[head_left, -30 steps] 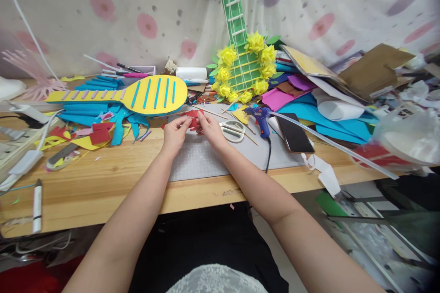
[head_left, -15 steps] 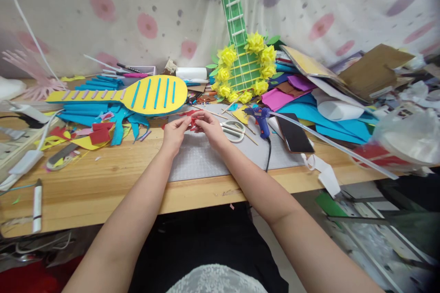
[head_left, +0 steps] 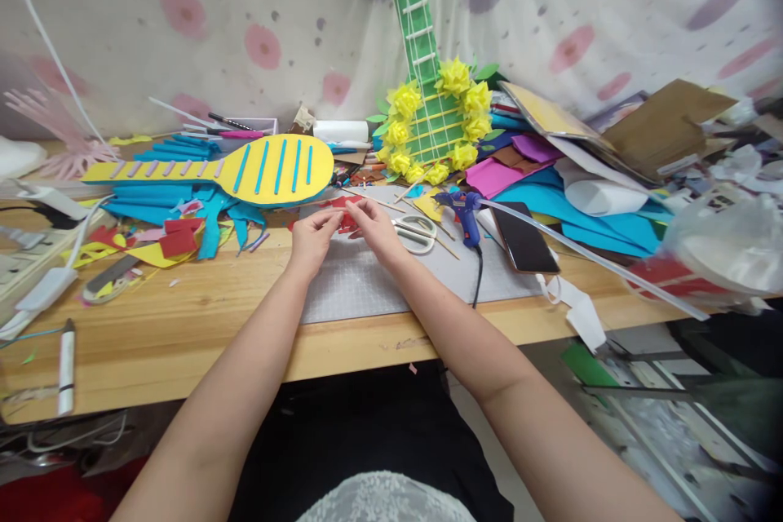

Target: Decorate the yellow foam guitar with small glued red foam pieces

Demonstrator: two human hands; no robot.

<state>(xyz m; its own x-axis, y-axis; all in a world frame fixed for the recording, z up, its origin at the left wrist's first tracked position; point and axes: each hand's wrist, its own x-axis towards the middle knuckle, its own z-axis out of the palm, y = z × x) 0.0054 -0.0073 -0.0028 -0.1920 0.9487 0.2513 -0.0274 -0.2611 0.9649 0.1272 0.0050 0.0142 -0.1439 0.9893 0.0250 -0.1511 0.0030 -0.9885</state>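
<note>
Hands, 2: left hand [head_left: 311, 238] and right hand [head_left: 374, 227] pinch 1 red foam piece [head_left: 346, 218].

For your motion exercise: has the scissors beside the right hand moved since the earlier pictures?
No. The scissors lie in the same spot on the grey mat, beside the blue glue gun.

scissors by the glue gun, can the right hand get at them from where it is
Probably yes. The scissors lie flat on the grey mat just beside the right hand, with nothing between them; only thin sticks lie alongside.
</note>
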